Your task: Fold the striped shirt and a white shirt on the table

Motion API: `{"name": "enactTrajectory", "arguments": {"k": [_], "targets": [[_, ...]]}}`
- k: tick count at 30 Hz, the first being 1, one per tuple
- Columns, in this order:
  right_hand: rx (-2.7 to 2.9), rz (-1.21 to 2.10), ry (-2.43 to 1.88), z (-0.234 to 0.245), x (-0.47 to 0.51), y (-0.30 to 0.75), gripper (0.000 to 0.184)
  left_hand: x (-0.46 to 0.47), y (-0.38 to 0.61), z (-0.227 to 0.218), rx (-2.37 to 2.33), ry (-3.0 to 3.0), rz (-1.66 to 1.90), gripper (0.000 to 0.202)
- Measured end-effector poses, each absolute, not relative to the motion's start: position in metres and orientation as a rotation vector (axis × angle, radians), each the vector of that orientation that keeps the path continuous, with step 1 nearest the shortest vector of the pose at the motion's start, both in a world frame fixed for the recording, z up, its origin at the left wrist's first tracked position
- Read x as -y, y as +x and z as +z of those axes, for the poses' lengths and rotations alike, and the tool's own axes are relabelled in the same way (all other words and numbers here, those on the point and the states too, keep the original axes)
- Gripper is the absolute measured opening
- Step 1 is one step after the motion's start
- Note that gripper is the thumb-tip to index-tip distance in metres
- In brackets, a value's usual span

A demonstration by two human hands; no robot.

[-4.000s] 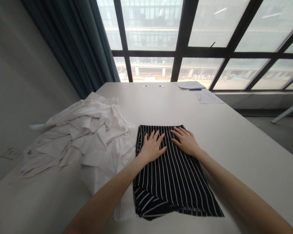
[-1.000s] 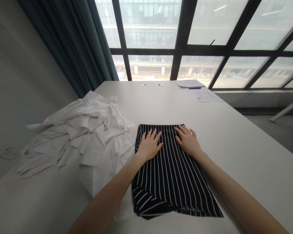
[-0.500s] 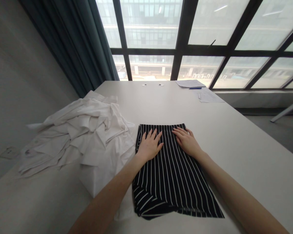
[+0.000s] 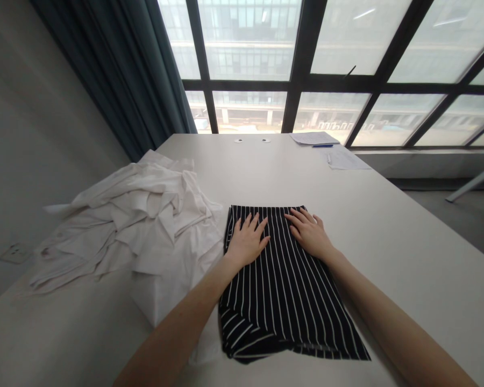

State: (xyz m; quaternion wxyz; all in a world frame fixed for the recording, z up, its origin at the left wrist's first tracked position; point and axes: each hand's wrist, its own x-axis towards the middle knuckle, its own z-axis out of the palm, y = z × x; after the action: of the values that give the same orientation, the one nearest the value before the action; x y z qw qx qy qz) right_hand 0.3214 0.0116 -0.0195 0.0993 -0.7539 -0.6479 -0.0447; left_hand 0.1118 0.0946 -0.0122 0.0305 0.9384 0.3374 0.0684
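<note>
A folded black garment with thin white stripes [image 4: 282,301] lies flat on the white table [image 4: 407,258] in front of me. My left hand [image 4: 247,241] rests palm down on its far left part, fingers spread. My right hand [image 4: 310,233] lies flat beside it on the far right part, fingers stretched out. Neither hand holds anything.
A heap of crumpled white shirts [image 4: 137,226] covers the table's left side, touching the striped garment's left edge. Papers [image 4: 326,148] and a blue pen [image 4: 322,145] lie at the far end near the window. A dark curtain [image 4: 116,70] hangs at the left.
Both hands stay flat on the striped garment. The right hand has slid slightly left and right across the far edge; the left hand has barely moved.
</note>
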Motion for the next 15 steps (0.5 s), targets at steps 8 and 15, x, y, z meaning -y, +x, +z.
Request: {"name": "enactTrajectory", "arguments": {"k": [8,15], "targets": [[1.768,0.001,-2.32,-0.023,-0.012,0.331,0.05,-0.106,0.106,-0.014,-1.175,2.856,0.191,0.061],[1.628,-0.062,-2.387,-0.028,-0.013,0.328,0.057,-0.121,0.096,-0.015,-1.365,2.804,0.158,0.06]]}}
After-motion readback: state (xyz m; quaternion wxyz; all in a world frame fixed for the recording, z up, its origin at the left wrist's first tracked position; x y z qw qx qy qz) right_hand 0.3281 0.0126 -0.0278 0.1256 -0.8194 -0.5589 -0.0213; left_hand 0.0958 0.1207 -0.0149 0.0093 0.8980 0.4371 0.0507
